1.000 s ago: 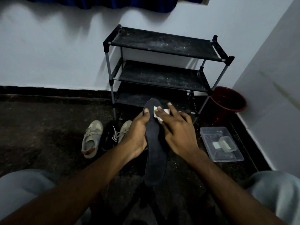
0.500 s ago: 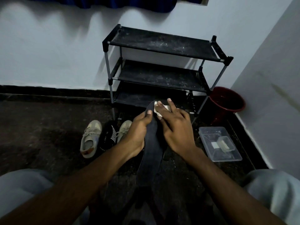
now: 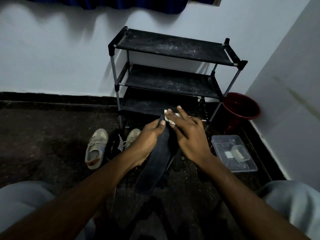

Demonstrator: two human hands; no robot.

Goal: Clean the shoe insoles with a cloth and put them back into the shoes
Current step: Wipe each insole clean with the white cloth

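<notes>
1. The dark insole (image 3: 155, 163) is held above the floor (image 3: 43, 144) in front of the shoe rack (image 3: 173, 49). Its long axis runs from the person towards the rack.
2. Its far end points at the rack's lowest shelf and leans slightly right. Its rounded near end hangs lower, towards the person's lap.
3. The left hand (image 3: 147, 141) grasps the insole by its left edge close to the far end. The thumb lies on the upper face and the other fingers curl underneath.
4. The right hand (image 3: 188, 135) lies flat on the far end, fingers stretched out and spread. They press a small white cloth (image 3: 170, 118) against the insole just in front of the bottom shelf.
5. Two beige shoes (image 3: 95, 149) stand on the floor to the front left of the rack, toes towards it. A black item with white stripes (image 3: 116, 144) lies between them.
6. Another dark piece (image 3: 178, 160) lies on the floor below the right wrist; what it is cannot be told.
7. A red bucket (image 3: 242, 108) stands just beside the rack's right legs.
8. A clear plastic container (image 3: 233, 153) sits on the floor to the front right of the rack, nearer the person than the bucket.
</notes>
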